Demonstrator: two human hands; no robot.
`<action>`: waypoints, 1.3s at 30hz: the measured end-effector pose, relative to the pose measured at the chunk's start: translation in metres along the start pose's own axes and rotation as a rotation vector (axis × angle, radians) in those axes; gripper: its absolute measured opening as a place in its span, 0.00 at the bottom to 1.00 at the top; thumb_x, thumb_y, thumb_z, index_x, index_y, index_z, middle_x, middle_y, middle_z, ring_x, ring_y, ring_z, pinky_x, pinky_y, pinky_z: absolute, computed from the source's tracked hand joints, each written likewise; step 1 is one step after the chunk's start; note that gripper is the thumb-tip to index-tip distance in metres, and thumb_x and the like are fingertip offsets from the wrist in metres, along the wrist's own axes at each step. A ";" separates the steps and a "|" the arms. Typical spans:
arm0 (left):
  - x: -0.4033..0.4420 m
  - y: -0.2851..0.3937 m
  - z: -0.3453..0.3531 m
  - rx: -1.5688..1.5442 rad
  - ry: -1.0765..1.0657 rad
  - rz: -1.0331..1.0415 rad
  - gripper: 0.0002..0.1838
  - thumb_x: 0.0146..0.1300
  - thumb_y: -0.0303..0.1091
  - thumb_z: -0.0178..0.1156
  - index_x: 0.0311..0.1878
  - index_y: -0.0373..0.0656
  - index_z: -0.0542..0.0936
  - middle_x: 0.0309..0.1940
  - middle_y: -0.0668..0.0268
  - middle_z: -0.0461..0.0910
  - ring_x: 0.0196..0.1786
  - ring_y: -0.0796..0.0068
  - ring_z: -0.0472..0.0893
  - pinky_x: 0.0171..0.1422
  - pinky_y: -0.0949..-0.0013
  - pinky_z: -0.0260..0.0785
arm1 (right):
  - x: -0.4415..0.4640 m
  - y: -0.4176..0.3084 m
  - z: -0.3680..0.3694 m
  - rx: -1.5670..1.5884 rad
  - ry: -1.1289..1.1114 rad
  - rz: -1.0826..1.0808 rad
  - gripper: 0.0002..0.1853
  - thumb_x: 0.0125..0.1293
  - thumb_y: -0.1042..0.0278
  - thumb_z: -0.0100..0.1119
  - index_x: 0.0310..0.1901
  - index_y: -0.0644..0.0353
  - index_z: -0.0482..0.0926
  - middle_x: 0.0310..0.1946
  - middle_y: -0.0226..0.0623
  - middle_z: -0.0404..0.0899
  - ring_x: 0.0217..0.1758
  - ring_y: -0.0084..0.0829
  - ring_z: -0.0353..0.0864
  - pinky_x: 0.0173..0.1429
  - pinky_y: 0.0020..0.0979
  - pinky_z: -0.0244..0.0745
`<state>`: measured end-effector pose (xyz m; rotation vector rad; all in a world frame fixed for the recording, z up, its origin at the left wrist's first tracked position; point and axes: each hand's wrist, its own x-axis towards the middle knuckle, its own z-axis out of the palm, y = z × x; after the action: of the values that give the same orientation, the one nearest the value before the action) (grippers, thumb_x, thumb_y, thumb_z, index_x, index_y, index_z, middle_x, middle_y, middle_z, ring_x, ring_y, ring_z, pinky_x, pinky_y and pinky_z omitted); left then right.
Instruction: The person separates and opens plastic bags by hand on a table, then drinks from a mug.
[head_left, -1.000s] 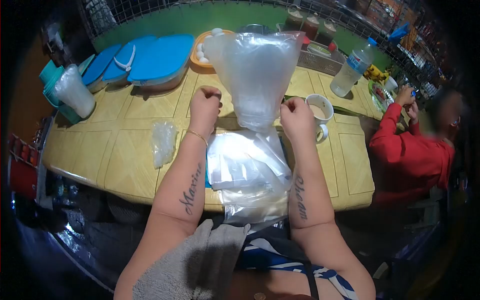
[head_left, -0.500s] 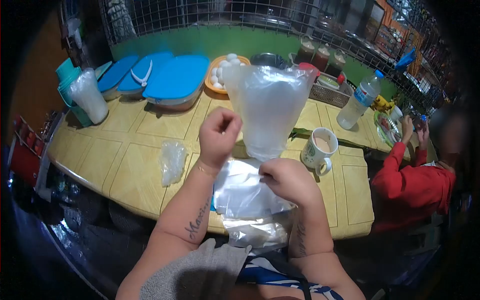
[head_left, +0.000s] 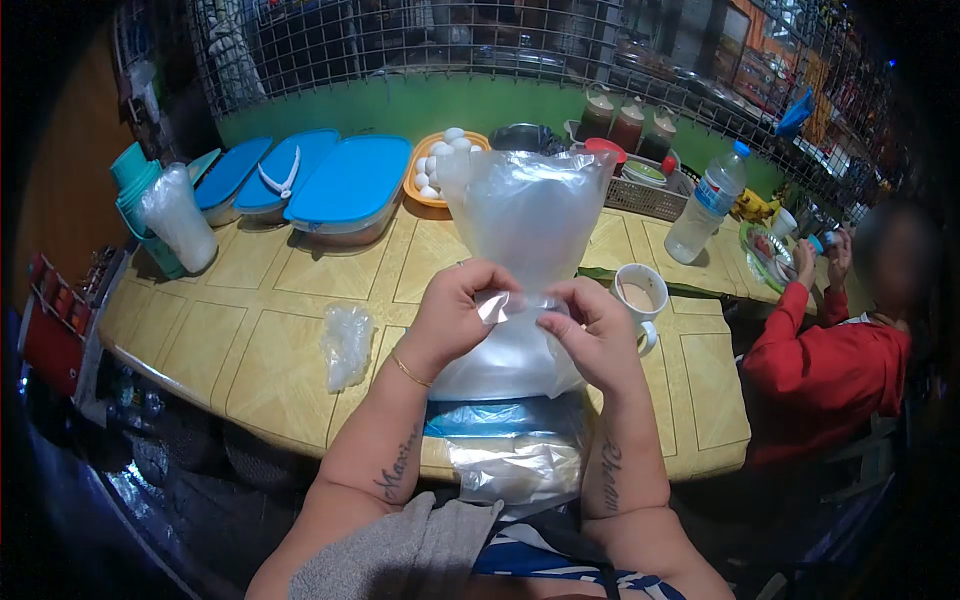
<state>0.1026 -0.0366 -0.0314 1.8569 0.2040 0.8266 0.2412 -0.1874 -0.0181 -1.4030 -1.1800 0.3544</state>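
My left hand [head_left: 462, 312] and my right hand [head_left: 594, 318] are close together over the near part of the table. Each pinches the upper edge of a clear plastic bag [head_left: 495, 368], whose body hangs down between my wrists. Right behind my fingers an open, puffed-out clear plastic bag [head_left: 535, 215] stands upright. Below the bag in my hands lie a blue plastic packet [head_left: 505, 417] and more crinkled clear plastic [head_left: 520, 468] at the table edge. To the right of my right hand is a white mug [head_left: 640, 292] with a milky brown drink.
On the yellow table [head_left: 270, 345] lies a small crumpled plastic bag [head_left: 347, 348]. Blue-lidded containers [head_left: 350, 180], an orange egg basket [head_left: 432, 196], sauce bottles [head_left: 628, 128] and a water bottle [head_left: 708, 205] line the back. At right, a person in a red sleeve [head_left: 785, 335] handles something small.
My hands have come together, the left moving down and right and the right moving up. Both now pinch the clear plastic bag, raising its edge. The upright bag has stayed behind them.
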 end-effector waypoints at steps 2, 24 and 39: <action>0.000 0.003 -0.001 0.066 0.015 0.017 0.05 0.60 0.27 0.67 0.36 0.37 0.82 0.33 0.65 0.81 0.41 0.80 0.80 0.45 0.74 0.73 | -0.002 -0.005 0.003 0.092 -0.025 0.044 0.08 0.56 0.76 0.69 0.36 0.65 0.80 0.31 0.33 0.79 0.37 0.23 0.78 0.41 0.26 0.73; 0.001 -0.003 0.008 0.103 0.063 0.319 0.08 0.68 0.34 0.63 0.37 0.38 0.81 0.30 0.71 0.78 0.35 0.82 0.75 0.42 0.78 0.66 | -0.003 0.009 -0.008 0.167 0.057 -0.059 0.10 0.63 0.69 0.67 0.43 0.62 0.77 0.30 0.29 0.77 0.33 0.17 0.72 0.40 0.21 0.69; 0.000 -0.013 0.007 -0.208 0.175 0.135 0.08 0.70 0.33 0.61 0.39 0.38 0.79 0.33 0.72 0.77 0.35 0.84 0.72 0.41 0.79 0.65 | 0.005 0.018 -0.013 0.669 0.098 0.113 0.08 0.64 0.70 0.66 0.39 0.63 0.77 0.40 0.33 0.79 0.42 0.23 0.80 0.48 0.25 0.76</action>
<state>0.1102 -0.0365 -0.0442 1.6172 0.0977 1.0644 0.2617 -0.1863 -0.0286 -0.8859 -0.7929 0.6806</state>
